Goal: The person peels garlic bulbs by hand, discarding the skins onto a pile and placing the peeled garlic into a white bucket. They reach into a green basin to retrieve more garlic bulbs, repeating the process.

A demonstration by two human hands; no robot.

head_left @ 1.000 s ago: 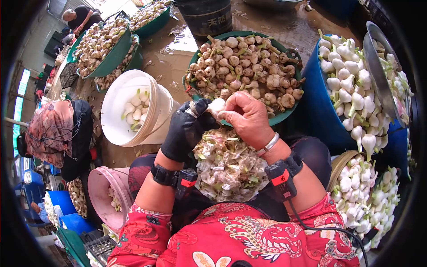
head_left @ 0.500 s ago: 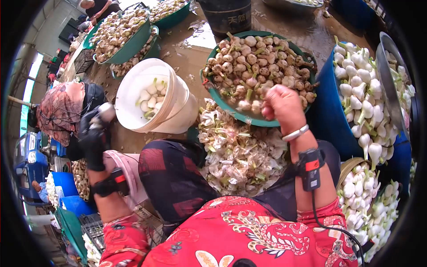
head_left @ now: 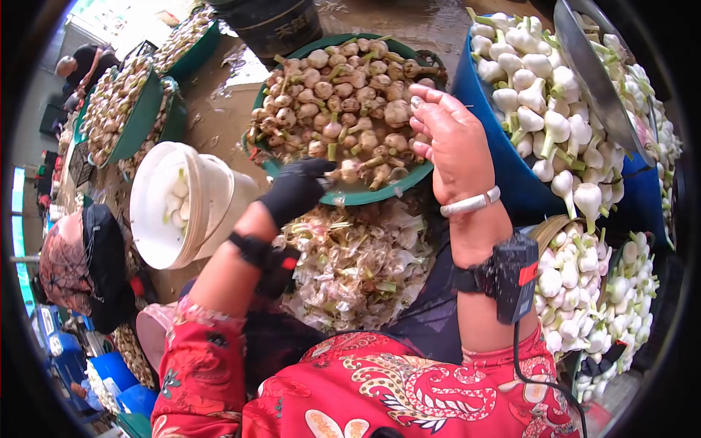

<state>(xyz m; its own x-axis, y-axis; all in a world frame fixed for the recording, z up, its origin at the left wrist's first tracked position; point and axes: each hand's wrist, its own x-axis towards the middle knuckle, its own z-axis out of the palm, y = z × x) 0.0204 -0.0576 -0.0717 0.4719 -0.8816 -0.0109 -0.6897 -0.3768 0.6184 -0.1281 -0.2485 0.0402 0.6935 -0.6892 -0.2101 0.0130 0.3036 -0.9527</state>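
My left hand, in a black glove, reaches over the near rim of a green basin. Its fingers point at the unpeeled garlic bulbs heaped there, and I see nothing held in them. Bare, with a bracelet at the wrist, my right hand is raised at the basin's right side, palm turned inward and fingers apart. Dirty brown skins cover the bulbs in the basin. Below it, between my knees, lies a pile of papery garlic peelings. A white bucket on the left contains a few peeled bulbs.
A blue tub heaped with white garlic stands at the right, a metal bowl leaning beside it. More white garlic fills containers at lower right. Green tubs of unpeeled garlic and a person are at upper left.
My left hand has moved right from beside the white bucket to the basin; the pale bulb it held no longer shows in it. My right hand's fingers have opened. The view has shifted right.
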